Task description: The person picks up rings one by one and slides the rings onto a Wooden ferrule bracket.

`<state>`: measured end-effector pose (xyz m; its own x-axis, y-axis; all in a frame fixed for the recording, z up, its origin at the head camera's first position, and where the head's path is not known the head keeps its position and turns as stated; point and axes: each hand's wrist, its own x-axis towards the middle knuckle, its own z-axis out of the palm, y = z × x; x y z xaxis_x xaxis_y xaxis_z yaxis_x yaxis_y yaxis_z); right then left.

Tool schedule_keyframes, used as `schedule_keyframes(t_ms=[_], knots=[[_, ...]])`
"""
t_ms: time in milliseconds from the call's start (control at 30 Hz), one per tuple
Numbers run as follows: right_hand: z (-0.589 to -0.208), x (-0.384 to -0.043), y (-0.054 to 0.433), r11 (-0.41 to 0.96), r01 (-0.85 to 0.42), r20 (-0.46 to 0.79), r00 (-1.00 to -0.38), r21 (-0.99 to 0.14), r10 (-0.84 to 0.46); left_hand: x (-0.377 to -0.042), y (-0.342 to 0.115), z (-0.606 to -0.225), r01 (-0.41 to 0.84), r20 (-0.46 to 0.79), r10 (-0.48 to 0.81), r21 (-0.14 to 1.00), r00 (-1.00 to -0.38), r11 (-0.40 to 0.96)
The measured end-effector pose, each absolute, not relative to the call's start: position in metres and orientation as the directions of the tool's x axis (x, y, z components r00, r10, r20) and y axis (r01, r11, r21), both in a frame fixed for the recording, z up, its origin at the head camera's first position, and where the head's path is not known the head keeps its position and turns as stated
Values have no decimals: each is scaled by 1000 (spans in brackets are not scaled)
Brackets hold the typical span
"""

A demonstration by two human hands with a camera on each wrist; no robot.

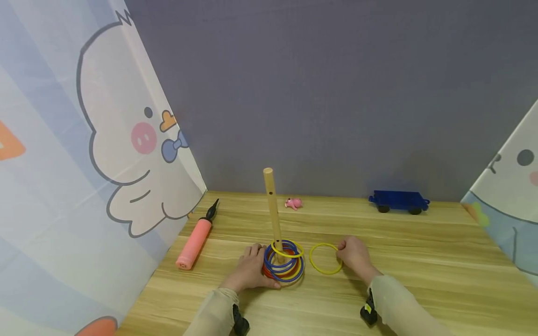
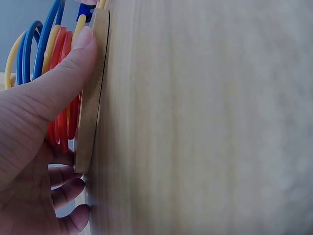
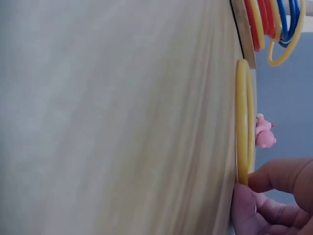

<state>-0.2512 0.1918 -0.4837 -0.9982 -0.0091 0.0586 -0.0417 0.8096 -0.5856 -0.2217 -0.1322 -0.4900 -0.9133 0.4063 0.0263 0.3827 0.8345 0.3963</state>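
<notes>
A wooden ring-toss post [image 1: 273,210] stands upright, with red, yellow and blue rings [image 2: 42,46] piled around its foot on a flat wooden base [image 2: 89,132]. My left hand [image 1: 250,271] grips the near left side of that base, thumb across its edge beside the rings and fingers round the other side. To the right of the pile, a single yellow ring [image 3: 242,122] lies flat on the table. Its right edge is pinched between the thumb and index finger of my right hand [image 1: 354,255].
A pink hand pump [image 1: 195,243] with a black nozzle lies at the left. Behind the post is a small pink animal figure [image 1: 293,203]. A blue wheeled toy cart [image 1: 398,199] stands at the back right, near the grey back wall [image 1: 328,102].
</notes>
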Motion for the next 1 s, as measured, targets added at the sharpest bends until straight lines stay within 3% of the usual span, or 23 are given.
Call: schedule_keyframes(t_ms=[267, 533, 767, 1000], knots=[[-483, -246, 198, 729, 3, -23, -1000, -685, -18, -220, -133, -491, 377, 19, 404, 404, -914, 833], [-483, -239, 202, 483, 123, -150, -989, -867, -18, -219, -133, -492, 376, 22, 404, 413, -915, 830], [-476, -235, 211, 388, 176, -203, -979, -905, -28, -221, -133, -493, 375, 32, 398, 411, -917, 831], [-462, -230, 222, 319, 152, -190, -977, -935, -92, -221, -132, -492, 375, 30, 399, 412, -916, 830]])
